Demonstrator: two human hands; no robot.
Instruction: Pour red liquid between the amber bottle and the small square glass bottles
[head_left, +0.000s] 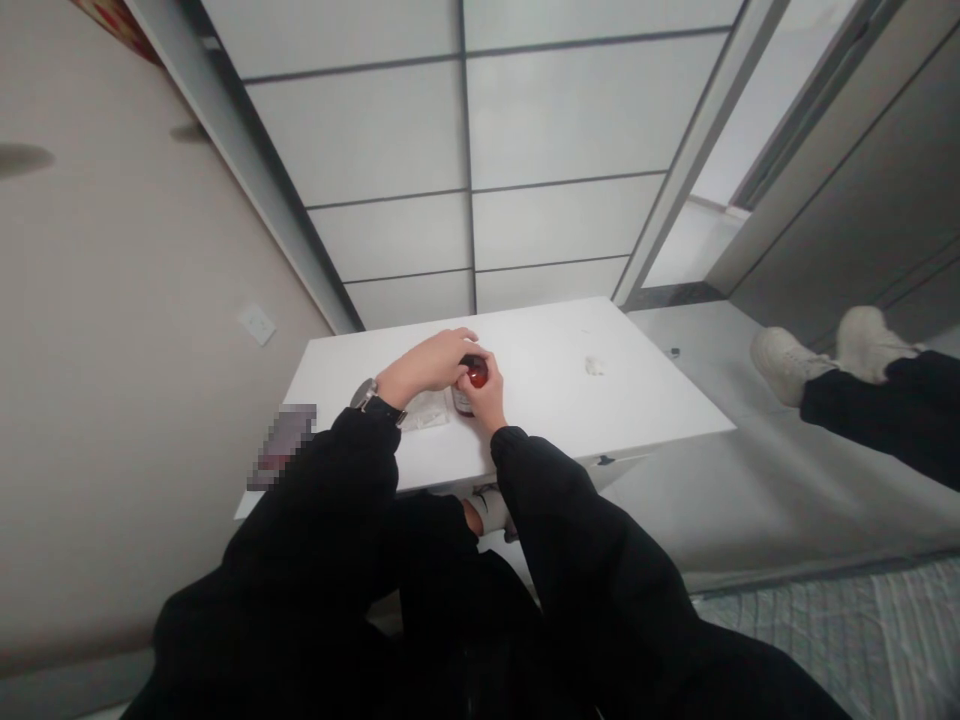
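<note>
A small reddish-brown bottle (478, 376) with a pale label stands or is held just over the white table (547, 400). My right hand (489, 397) is closed around its side, thumb and fingers curled about the glass. My left hand (431, 362), with a watch (365, 392) at the wrist, reaches over the bottle's top. Its fingers bend around the dark cap (471, 360), partly hiding it. Under my left wrist lies a clear or white flat packet (424, 412), its contents too blurred to tell.
A crumpled white scrap (594, 366) lies on the table's right part, and a blurred-out item (286, 442) at its left edge. Sliding panels (551, 120) stand behind. To the right, another person's white shoes (787, 362) rest near the floor, beside a patterned bedcover (847, 630).
</note>
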